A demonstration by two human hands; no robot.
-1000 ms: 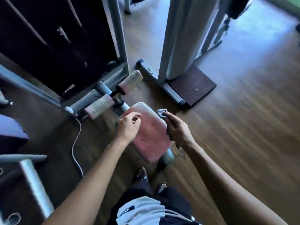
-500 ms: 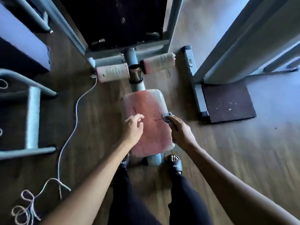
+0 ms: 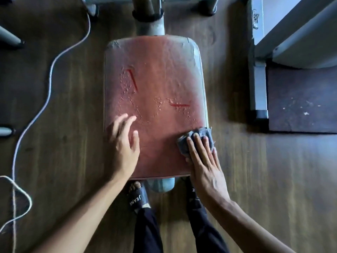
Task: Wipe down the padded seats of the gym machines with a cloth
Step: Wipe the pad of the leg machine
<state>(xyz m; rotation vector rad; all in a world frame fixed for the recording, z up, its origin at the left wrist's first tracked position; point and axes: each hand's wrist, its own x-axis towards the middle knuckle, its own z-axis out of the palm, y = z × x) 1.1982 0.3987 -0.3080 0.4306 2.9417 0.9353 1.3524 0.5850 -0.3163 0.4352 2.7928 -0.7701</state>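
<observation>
A worn red padded seat (image 3: 155, 84) with cracked, peeling vinyl fills the middle of the view, mounted on a grey tube. My right hand (image 3: 202, 157) lies flat with straight fingers on a crumpled grey cloth (image 3: 199, 136), pressing it onto the seat's near right edge. My left hand (image 3: 124, 145) rests flat on the seat's near left edge, fingers spread and straight, holding nothing.
A white rope (image 3: 49, 73) snakes over the wooden floor at the left. A grey machine frame (image 3: 258, 84) and a dark floor mat (image 3: 302, 101) stand at the right. Grey machine feet (image 3: 9, 36) show at the far left. My sandalled feet (image 3: 138, 196) stand just below the seat.
The camera has come much closer and now looks straight down on the seat. My right hand has flattened on the cloth and slid toward the near right edge; my left hand has spread flat.
</observation>
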